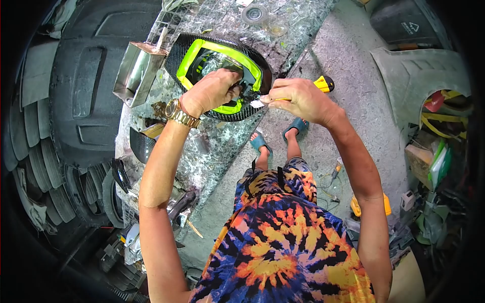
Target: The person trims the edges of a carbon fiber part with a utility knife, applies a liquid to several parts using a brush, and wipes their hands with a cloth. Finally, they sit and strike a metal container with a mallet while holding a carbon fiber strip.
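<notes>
A black carbon-fibre-patterned shell [176,59] with a bright green lining round its opening [188,61] lies on the work table. My left hand [214,88], a gold watch on its wrist, reaches over the opening with curled fingers. What those fingers grip is hidden; crumpled clear film [214,61] shows inside beside them. My right hand [300,101] is closed round a yellow-and-black utility knife [323,84]. Its pale blade [257,104] points left, close to the shell's lower right edge.
An open metal tin [137,73] stands left of the shell. Clear film covers the stained table [222,146], with a round lid [254,14] at its far end. Large black moulded panels [96,86] fill the left. A grey panel [414,81] and piled items are at right.
</notes>
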`<state>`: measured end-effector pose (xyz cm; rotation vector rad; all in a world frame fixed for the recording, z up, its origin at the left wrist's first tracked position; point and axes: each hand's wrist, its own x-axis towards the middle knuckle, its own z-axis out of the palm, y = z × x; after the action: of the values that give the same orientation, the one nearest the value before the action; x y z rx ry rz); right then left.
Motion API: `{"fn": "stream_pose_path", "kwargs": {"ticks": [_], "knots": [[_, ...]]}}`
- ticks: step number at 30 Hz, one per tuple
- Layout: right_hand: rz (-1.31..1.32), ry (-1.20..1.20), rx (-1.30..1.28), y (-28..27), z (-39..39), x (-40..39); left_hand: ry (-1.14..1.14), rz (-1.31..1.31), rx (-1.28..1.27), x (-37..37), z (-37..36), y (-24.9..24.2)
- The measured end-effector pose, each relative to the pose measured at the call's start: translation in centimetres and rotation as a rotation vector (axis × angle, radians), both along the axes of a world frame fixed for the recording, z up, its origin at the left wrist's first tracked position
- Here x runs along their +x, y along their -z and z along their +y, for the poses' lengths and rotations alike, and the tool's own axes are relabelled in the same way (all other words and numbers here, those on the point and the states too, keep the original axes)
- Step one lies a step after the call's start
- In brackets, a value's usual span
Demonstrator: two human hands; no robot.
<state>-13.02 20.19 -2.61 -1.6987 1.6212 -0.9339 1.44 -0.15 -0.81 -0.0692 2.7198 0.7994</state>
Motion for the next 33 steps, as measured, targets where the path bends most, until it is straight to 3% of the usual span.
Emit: {"fn": "stream_pose_path", "kwargs": {"ticks": [16, 22, 27, 31, 33], "knots": [[0.067, 0.228, -0.065, 0.5, 1.3, 2.7, 0.011, 0.044, 0.003, 0.3, -0.1, 0.1], [0.217, 0.245, -0.115, 0.3, 1.3, 2.8, 0.019, 0.012, -0.001, 0.1, -0.3, 0.5], [0.079, 0.264, -0.099, 0.7, 1.3, 2.8, 0.022, 0.024, 0.005, 0.3, -0.3, 0.5], [0.209, 0.277, -0.116, 0.2, 1.7, 3.7, 0.016, 0.027, 0.005, 0.1, -0.4, 0.4], [0.048, 0.425, -0.056, 0.6, 2.3, 5.0, 0.008, 0.001, 0.018, 0.1, -0.3, 0.5]]}}
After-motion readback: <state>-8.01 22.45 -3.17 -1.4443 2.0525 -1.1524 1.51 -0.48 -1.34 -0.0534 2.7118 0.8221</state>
